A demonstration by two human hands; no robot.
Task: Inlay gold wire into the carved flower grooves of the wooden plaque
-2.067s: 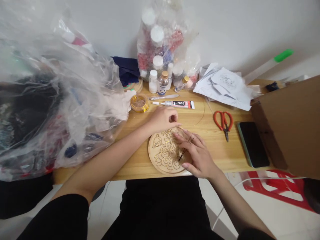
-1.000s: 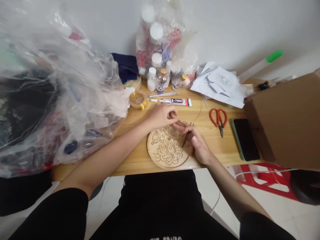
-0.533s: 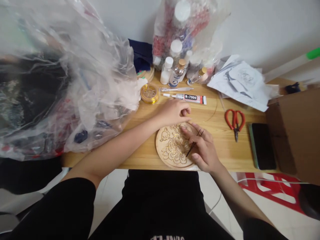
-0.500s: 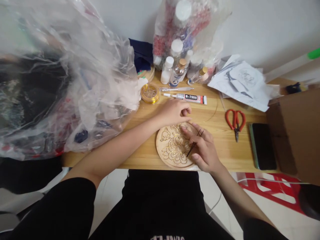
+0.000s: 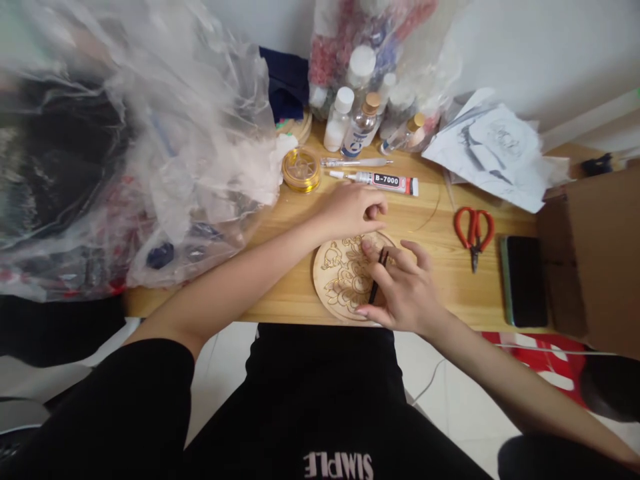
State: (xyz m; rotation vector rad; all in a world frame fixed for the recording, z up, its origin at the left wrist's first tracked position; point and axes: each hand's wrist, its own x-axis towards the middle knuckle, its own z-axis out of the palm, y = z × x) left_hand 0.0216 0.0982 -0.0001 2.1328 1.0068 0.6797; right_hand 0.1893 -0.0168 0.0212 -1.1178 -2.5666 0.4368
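A round wooden disc (image 5: 340, 273) with a gold floral outline lies near the front edge of the wooden table (image 5: 290, 233). My left hand (image 5: 353, 210) rests at the disc's far rim, fingers curled in a pinch on something I cannot make out. My right hand (image 5: 405, 290) lies over the disc's right half and grips thin dark tweezers (image 5: 377, 275), whose tips touch the pattern.
A B-7000 glue tube (image 5: 383, 181), a pen and a spool of gold wire (image 5: 301, 169) lie behind the disc. Red pliers (image 5: 474, 232) and a phone (image 5: 524, 280) sit right, beside a cardboard box (image 5: 595, 253). Big plastic bags (image 5: 125, 147) fill the left; bottles (image 5: 350, 117) and papers (image 5: 495, 157) stand behind.
My right hand has slid a little further over the disc and turned the tweezers more upright. My left hand stays at the far rim. The camera has tilted down.
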